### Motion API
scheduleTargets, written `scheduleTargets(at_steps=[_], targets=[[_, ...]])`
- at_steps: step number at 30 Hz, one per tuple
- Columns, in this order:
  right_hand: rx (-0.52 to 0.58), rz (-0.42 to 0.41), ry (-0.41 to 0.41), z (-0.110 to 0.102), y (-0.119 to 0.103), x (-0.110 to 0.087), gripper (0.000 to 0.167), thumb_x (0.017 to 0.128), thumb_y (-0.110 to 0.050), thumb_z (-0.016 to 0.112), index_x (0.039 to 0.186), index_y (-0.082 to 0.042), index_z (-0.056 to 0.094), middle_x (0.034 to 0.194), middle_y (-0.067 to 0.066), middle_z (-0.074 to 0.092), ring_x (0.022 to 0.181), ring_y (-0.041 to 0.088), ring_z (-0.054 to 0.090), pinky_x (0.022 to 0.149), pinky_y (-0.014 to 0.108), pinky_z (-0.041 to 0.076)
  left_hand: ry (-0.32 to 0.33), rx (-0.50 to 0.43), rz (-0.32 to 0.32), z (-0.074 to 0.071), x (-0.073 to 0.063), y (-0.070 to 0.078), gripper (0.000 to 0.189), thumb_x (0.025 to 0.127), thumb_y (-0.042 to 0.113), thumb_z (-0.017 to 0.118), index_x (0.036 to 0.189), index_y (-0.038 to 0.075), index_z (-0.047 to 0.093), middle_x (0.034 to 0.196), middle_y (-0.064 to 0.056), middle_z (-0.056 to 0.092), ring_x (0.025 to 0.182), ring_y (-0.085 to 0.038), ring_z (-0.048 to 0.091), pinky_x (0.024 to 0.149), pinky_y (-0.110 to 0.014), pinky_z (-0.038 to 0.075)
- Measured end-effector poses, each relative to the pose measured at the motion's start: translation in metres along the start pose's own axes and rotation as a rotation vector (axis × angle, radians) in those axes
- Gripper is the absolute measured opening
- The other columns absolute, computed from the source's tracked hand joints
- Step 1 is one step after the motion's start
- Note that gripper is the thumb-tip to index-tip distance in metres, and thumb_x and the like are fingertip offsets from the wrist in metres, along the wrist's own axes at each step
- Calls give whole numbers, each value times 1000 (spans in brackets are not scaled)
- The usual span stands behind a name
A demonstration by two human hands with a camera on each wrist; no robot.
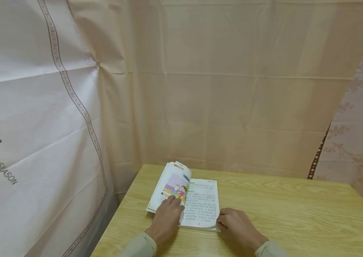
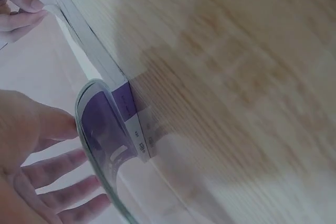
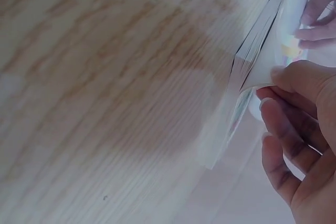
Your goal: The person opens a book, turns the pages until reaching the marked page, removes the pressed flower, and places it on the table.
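Observation:
An open book (image 1: 200,205) lies on the table, with printed text on its right page and a coloured picture on its left page (image 1: 176,180). My left hand (image 1: 167,217) rests on the lower part of the left page. In the left wrist view, the extended fingers (image 2: 79,187) of that hand lie against the raised, curving left side, near the purple and white spine (image 2: 124,102). The lower right corner of the right page (image 3: 261,78) is pinched between the thumb and fingers of my right hand (image 1: 236,224) and curls up slightly.
The wooden table (image 1: 284,210) extends right of the book. Beige cloth (image 1: 226,89) hangs behind it, a white printed cloth (image 1: 40,117) hangs on the left, and a floral cloth (image 1: 361,142) on the right.

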State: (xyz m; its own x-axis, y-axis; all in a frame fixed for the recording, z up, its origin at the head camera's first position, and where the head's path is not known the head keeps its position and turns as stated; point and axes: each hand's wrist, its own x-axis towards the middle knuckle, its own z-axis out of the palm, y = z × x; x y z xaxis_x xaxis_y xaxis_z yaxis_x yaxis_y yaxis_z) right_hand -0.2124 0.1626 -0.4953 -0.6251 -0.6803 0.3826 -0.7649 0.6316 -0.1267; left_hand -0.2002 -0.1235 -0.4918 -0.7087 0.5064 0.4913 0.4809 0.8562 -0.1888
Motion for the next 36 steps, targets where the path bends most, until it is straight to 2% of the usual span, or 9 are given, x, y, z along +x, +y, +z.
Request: scheduleTargets(at_steps=[3, 4, 8, 12, 18, 24, 30, 33, 36], targets=[[7, 11, 5, -1, -1, 1, 11, 84, -6, 82, 88, -16, 82, 89, -10, 71, 82, 2, 64, 67, 25, 55, -6, -26, -1, 1, -1, 2, 4, 86, 12, 79, 87, 15, 78, 94, 1, 65, 88, -19, 56, 70, -32, 52], [16, 18, 6, -2, -2, 2, 11, 84, -7, 83, 87, -17, 82, 88, -10, 71, 82, 2, 63, 67, 25, 55, -8, -30, -1, 1, -2, 2, 6, 88, 21, 79, 86, 15, 77, 93, 1, 64, 86, -20, 55, 68, -31, 51], [52, 50, 16, -3, -3, 2, 9, 83, -10, 84, 84, -19, 82, 86, -13, 69, 79, 0, 60, 66, 25, 54, -52, -13, 0, 5, -5, 4, 43, 89, 58, 72, 88, 15, 75, 98, -3, 60, 88, -23, 55, 66, -33, 51], [105, 78, 49, -3, -3, 0, 7, 85, -17, 84, 82, -21, 80, 83, -18, 65, 74, -3, 55, 63, 23, 51, -85, 27, -2, 7, -6, 6, 57, 82, 72, 69, 89, 15, 73, 101, -6, 59, 92, -26, 55, 68, -37, 51], [97, 53, 126, -1, -2, -2, 10, 85, -18, 85, 83, -24, 77, 85, -19, 65, 74, -4, 53, 61, 20, 49, -121, 50, -16, 5, -4, 10, 57, 81, 72, 70, 96, 16, 74, 104, -8, 61, 95, -28, 56, 71, -40, 51], [60, -7, 247, -4, -4, 4, 14, 82, -17, 87, 86, -23, 76, 92, -14, 68, 73, -3, 56, 59, 12, 46, -156, 45, -31, 3, -2, 11, 53, 87, 69, 67, 96, 17, 75, 105, -9, 61, 96, -29, 56, 73, -41, 51], [93, 53, 336, -7, -5, 7, 36, 79, -15, 89, 112, -16, 75, 109, -7, 68, 66, -7, 51, 54, 11, 43, -99, 14, -33, 7, -1, 9, 36, 99, 49, 63, 90, 16, 74, 97, -6, 59, 90, -26, 55, 68, -38, 50], [105, 101, 301, -7, -5, 6, 46, 80, -17, 89, 123, -14, 71, 113, -4, 67, 63, -8, 47, 52, 15, 42, -89, -7, -75, 7, 1, 9, 28, 99, 37, 64, 108, 11, 71, 99, -6, 62, 90, -26, 56, 68, -38, 49], [106, 137, 200, -6, -6, 4, 43, 82, -21, 87, 121, -14, 71, 114, -3, 67, 62, -8, 45, 53, 17, 44, -59, -14, -123, 8, 1, 10, 51, 95, 30, 68, 137, 3, 56, 103, -7, 65, 91, -26, 58, 70, -39, 50]])
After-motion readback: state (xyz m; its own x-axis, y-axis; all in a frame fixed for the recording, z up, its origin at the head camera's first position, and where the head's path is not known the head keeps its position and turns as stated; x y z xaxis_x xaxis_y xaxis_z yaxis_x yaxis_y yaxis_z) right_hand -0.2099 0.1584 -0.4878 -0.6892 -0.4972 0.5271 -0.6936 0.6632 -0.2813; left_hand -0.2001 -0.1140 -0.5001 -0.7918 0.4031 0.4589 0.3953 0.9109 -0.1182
